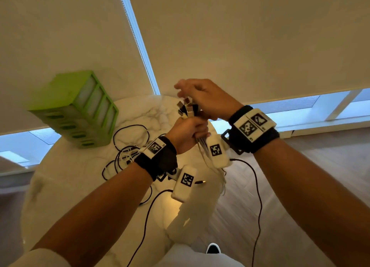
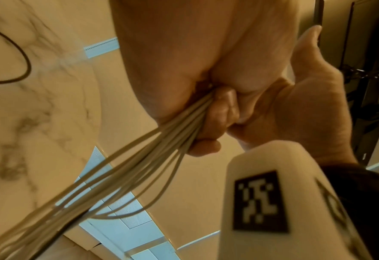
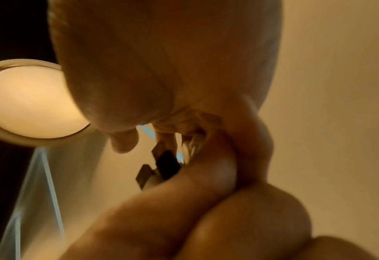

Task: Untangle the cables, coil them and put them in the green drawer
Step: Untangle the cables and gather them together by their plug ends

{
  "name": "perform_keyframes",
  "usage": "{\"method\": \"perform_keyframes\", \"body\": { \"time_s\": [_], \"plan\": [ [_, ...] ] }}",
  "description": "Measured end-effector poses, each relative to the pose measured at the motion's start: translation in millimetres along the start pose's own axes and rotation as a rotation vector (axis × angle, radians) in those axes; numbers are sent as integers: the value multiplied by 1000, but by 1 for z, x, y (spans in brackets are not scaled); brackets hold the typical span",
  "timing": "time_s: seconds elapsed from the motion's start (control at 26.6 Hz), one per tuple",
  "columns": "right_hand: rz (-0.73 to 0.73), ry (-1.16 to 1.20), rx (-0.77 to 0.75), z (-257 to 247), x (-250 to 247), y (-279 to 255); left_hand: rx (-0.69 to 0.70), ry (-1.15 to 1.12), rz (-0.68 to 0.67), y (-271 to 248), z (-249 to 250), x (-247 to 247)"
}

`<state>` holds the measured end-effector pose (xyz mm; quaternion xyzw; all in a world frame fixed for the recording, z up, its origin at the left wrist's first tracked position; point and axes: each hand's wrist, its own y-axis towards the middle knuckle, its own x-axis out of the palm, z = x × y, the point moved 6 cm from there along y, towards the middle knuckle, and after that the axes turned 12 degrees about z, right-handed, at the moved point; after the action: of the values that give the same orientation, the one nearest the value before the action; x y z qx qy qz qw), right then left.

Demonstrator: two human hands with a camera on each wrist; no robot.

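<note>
My left hand point(image 1: 186, 132) grips a bundle of thin white cables point(image 2: 157, 151) in its fist above the marble table point(image 1: 66, 178). Their plug ends point(image 1: 185, 108) stick up out of the fist. Just above it, my right hand point(image 1: 200, 98) has its fingers curled onto the plugs point(image 3: 164, 163). The white strands point(image 1: 201, 146) hang down from the fist past the table edge. More black and white cables point(image 1: 128, 148) lie tangled on the table. The green drawer unit point(image 1: 80, 110) stands at the table's far left with its drawers closed.
A black cable point(image 1: 258, 196) hangs in a loop below my right wrist, and another point(image 1: 148, 210) runs off the table's near edge. A loose gold-tipped plug point(image 1: 201, 182) lies near that edge. Drawn blinds point(image 1: 240, 36) hang behind the table. A ceiling lamp point(image 3: 28, 102) shows overhead.
</note>
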<state>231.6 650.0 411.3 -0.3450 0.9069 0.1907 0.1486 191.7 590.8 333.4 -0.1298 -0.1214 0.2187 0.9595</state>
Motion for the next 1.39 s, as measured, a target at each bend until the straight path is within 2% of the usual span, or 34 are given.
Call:
{"method": "perform_keyframes", "body": {
  "time_s": [0.08, 0.19, 0.34, 0.41, 0.56, 0.75, 0.9, 1.02, 1.17, 1.28, 1.39],
  "plan": [
    [-9, -93, -98, -12, 18, -1, 26, -59, 40, -4, 6, -12],
    [-78, -345, -267, -23, 41, -2, 150, -84, 46, -8, 21, -25],
    [-42, -496, -377, -32, 51, 4, 167, -122, 42, -10, 30, -37],
    [-31, -530, -365, -34, 52, 6, 229, -75, 77, -11, 37, -39],
    [-8, -550, -286, -33, 47, 10, 358, 100, 271, -7, 45, -42],
    [-23, -475, -242, -35, 47, 13, 323, 103, 359, -6, 46, -45],
    [10, -424, -246, -37, 43, 21, 349, 178, 325, -6, 50, -40],
    [-21, -435, -247, -38, 48, 22, 274, 113, 262, -12, 44, -41],
    [-98, -454, -266, -40, 63, 19, 161, 134, 149, -18, 33, -49],
    [-156, -436, -286, -47, 75, 17, 124, 129, 132, -20, 30, -64],
    [-186, -424, -336, -56, 89, 17, 86, 120, 41, -31, 24, -76]
  ]
}}
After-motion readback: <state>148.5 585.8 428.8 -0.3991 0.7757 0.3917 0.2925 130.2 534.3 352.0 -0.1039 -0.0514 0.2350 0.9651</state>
